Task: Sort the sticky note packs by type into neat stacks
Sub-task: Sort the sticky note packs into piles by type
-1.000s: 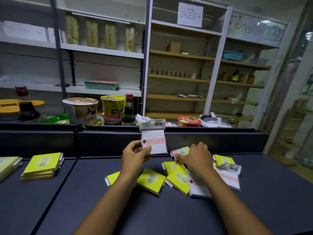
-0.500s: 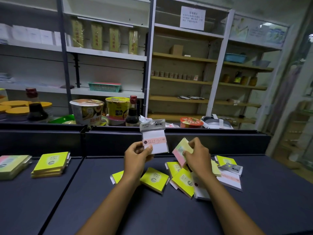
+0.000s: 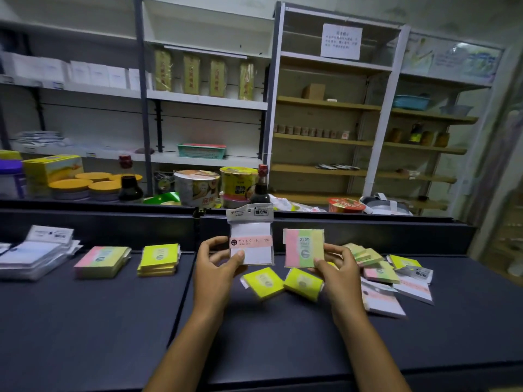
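- Two bare forearms reach from the near edge over the dark counter (image 3: 283,335), across its middle.
- The left hand (image 3: 218,267) grips a white pack (image 3: 251,241) with a pink band and a hang tab, thumb on its lower front, fingers behind; the pack is held upright above the counter.
- The right hand (image 3: 336,270) pinches a pink-green pack (image 3: 303,248) by its lower right corner, upright and clear of the counter, just beside the white pack but apart from it.
- Under the hands, two yellow packs (image 3: 283,282) lie tilted on the counter, side by side.
- To the right of the right hand, a loose heap (image 3: 393,275) of mixed packs spreads toward the right edge: yellow ones, pink-green ones, and white banded ones overlapping nearest the viewer.
- On the left half of the counter sit three sorted piles in a row: a yellow stack (image 3: 159,260) nearest the middle, a pink-green stack (image 3: 100,261) to its left, and a white stack (image 3: 34,258) in clear sleeves at the left edge, rather fanned out.
- Behind the counter's far wall stand noodle cups (image 3: 215,188), sauce bottles (image 3: 128,182) and orange-lidded tubs (image 3: 85,186).
- Farthest back, shelves (image 3: 325,140) line the wall, holding boxes, a teal basket (image 3: 201,150) and small jars.
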